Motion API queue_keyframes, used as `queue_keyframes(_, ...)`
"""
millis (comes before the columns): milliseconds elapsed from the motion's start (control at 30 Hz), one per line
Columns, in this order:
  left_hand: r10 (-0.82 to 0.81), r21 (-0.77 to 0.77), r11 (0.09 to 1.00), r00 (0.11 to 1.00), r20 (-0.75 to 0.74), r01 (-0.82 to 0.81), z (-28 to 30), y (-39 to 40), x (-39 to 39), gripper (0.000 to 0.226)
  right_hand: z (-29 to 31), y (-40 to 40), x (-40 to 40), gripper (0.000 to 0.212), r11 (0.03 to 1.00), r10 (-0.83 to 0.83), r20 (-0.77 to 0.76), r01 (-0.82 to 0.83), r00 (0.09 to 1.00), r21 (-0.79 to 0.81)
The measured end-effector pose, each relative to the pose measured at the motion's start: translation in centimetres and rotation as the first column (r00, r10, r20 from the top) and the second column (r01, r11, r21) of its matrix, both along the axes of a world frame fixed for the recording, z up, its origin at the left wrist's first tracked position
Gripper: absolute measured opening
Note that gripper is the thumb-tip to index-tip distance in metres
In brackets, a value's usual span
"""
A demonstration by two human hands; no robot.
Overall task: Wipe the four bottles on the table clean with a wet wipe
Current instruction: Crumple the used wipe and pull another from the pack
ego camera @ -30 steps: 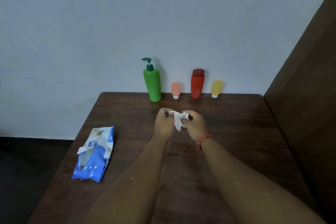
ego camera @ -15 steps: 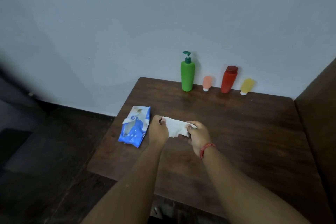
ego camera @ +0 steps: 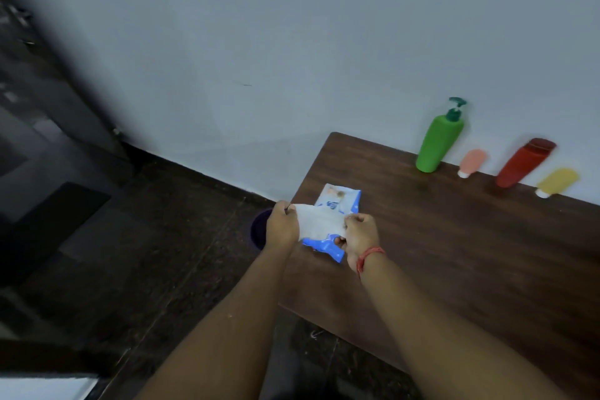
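Observation:
A white wet wipe (ego camera: 319,222) is stretched flat between my two hands above the table's left edge. My left hand (ego camera: 283,227) pinches its left end and my right hand (ego camera: 359,234) pinches its right end. Beneath the wipe lies the blue wipe pack (ego camera: 334,209), partly hidden. Along the wall at the back right stand a green pump bottle (ego camera: 439,143), a small pink bottle (ego camera: 472,162), a red bottle (ego camera: 523,162) and a small yellow bottle (ego camera: 556,182).
The dark wooden table (ego camera: 454,237) ends just left of my hands. A dark purple round container (ego camera: 259,230) sits on the floor beside that edge, partly behind my left hand. Dark floor lies to the left, a pale wall behind.
The view has swung left and my hands have moved left with the wipe. The crumpled wipe is now pulled out flat over the pack.

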State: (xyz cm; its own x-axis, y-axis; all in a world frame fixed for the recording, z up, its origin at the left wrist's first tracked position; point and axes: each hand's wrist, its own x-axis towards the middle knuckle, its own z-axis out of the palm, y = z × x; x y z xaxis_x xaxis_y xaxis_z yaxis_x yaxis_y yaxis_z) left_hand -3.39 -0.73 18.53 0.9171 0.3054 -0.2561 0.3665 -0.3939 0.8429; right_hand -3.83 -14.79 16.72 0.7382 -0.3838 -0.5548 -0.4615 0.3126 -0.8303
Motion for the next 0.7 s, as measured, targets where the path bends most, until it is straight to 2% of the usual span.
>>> queue_keyframes(167, -0.017, -0.059, 0.998, 1.000, -0.016, 0.016, -1.0, 11.9, 4.4, 0.024, -0.9, 10.6, 3.4, 0.014, 0.961, 0.105, -0.001, -0.102, 0.994, -0.256)
queue_keyframes(233, -0.028, -0.071, 0.997, 0.998, -0.049, 0.025, -1.5, 15.9, 5.7, 0.025, -1.2, 14.0, 4.4, 0.022, 0.957, 0.119, 0.031, -0.107, 0.992, -0.270)
queue_keyframes(367, -0.027, -0.118, 0.993, 0.989, -0.147, 0.010, -2.5, 20.9, 8.3, 0.023, -1.6, 18.5, 5.5, 0.014, 0.979, 0.204, 0.124, -0.205, 0.971, -0.001)
queue_keyframes(433, -0.039, -0.160, 0.987, 0.983, -0.178, 0.010, -3.2, 22.0, 9.6, 0.023, -1.7, 19.2, 6.2, 0.019, 0.959, 0.248, 0.149, -0.264, 0.957, 0.099)
queue_keyframes(533, -0.061, -0.222, 0.975, 0.982, -0.178, 0.020, -4.0, 22.4, 11.6, 0.030, -2.8, 19.1, 7.9, 0.016, 0.951, 0.238, 0.156, -0.263, 0.959, 0.163)
queue_keyframes(700, -0.148, -0.330, 0.939, 0.980, -0.132, 0.098, -3.8, 22.6, 14.9, 0.014, -5.8, 18.8, 11.7, 0.030, 0.947, 0.220, 0.072, -0.231, 0.973, 0.223)
